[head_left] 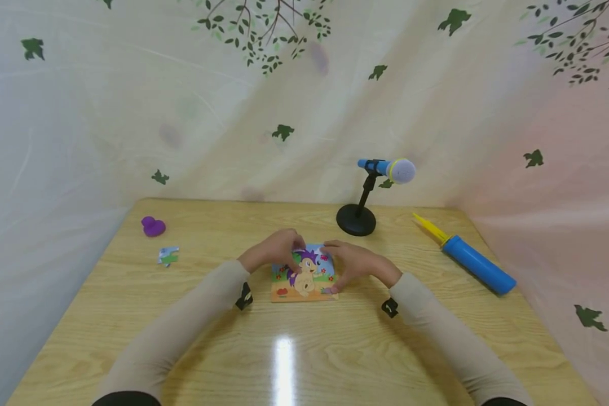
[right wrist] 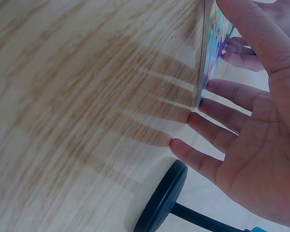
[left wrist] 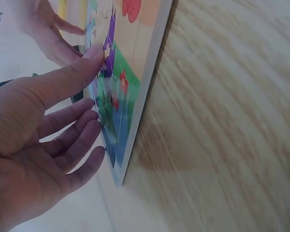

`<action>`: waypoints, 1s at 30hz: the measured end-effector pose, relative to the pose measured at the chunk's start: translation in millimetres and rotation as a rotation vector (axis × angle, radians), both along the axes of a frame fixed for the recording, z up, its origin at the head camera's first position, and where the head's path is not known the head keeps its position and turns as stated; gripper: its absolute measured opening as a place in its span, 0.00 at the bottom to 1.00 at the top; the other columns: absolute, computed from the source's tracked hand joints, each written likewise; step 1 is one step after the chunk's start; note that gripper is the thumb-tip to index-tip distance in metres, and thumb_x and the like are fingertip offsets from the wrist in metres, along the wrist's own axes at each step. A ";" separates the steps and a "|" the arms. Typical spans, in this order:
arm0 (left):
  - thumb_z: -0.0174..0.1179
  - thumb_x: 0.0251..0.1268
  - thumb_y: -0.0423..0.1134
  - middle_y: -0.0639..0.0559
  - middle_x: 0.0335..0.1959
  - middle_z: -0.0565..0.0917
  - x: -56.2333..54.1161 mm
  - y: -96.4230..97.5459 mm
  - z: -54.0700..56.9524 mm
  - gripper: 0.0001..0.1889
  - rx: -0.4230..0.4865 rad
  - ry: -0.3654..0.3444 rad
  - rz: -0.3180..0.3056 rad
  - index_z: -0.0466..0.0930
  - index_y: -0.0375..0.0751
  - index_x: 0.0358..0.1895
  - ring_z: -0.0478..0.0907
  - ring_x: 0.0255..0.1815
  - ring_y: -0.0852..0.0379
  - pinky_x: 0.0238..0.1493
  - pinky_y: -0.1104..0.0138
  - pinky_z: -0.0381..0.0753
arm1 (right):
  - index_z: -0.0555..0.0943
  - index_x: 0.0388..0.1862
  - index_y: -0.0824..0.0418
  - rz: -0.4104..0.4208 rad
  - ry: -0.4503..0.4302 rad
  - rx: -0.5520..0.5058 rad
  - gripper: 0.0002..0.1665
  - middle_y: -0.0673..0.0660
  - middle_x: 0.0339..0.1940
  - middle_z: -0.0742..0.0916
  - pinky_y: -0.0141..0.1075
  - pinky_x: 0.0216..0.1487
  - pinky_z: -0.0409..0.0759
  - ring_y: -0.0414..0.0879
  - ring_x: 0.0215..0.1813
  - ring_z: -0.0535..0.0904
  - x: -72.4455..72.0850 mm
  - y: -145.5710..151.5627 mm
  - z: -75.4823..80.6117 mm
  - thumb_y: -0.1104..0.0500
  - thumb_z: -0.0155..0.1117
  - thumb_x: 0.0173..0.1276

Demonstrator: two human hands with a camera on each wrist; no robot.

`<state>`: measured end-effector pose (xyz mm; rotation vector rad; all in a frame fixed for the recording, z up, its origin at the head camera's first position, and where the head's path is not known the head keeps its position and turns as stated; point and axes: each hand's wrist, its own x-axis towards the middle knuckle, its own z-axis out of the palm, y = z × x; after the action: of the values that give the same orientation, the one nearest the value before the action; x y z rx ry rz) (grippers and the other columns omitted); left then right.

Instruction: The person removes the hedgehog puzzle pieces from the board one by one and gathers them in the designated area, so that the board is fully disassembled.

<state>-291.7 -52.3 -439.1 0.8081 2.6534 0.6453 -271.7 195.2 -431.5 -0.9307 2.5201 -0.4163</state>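
A jigsaw puzzle (head_left: pixel 304 285) with a purple-haired cartoon hedgehog lies flat on the table between both hands. My left hand (head_left: pixel 278 250) reaches over its upper left part. In the left wrist view the thumb (left wrist: pixel 70 79) touches the picture, and the other fingers bend loosely at the far edge. My right hand (head_left: pixel 356 263) spans the right side, its thumb by the lower right corner. The right wrist view shows the right fingers (right wrist: pixel 210 123) extended, their tips at the board's corner and the tabletop. No loose piece shows in either hand.
Joined puzzle pieces (head_left: pixel 168 256) lie at the left, below a purple rubber duck-like toy (head_left: pixel 153 226). Behind the puzzle stands a toy microphone (head_left: pixel 385 168) on a black round base (head_left: pixel 356 221). A blue and yellow hand pump (head_left: pixel 477 265) lies at the right.
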 end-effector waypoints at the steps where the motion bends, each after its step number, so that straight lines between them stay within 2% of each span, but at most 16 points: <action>1: 0.81 0.48 0.45 0.46 0.51 0.84 -0.6 -0.4 -0.2 0.31 0.007 -0.002 -0.002 0.83 0.36 0.56 0.80 0.54 0.49 0.62 0.58 0.80 | 0.61 0.80 0.65 0.000 -0.001 -0.001 0.64 0.68 0.81 0.62 0.58 0.78 0.63 0.66 0.81 0.59 -0.1 0.0 -0.1 0.41 0.83 0.51; 9: 0.81 0.48 0.45 0.45 0.49 0.82 -3.6 -1.7 -0.3 0.31 0.024 -0.011 -0.021 0.82 0.35 0.56 0.79 0.52 0.51 0.60 0.58 0.81 | 0.61 0.79 0.66 0.006 -0.002 -0.017 0.64 0.69 0.81 0.63 0.59 0.77 0.63 0.67 0.80 0.60 0.3 -0.6 1.3 0.42 0.83 0.51; 30: 0.80 0.50 0.45 0.45 0.54 0.80 -2.7 2.6 0.5 0.34 -0.024 -0.046 0.011 0.80 0.37 0.60 0.78 0.57 0.49 0.64 0.57 0.78 | 0.63 0.79 0.65 -0.007 0.016 0.026 0.65 0.67 0.81 0.63 0.58 0.77 0.65 0.65 0.80 0.61 -0.2 -3.1 2.4 0.40 0.83 0.50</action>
<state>-294.4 -49.6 -438.6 0.7629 2.6209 0.6260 -271.9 192.1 -429.1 -0.9199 2.5376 -0.3790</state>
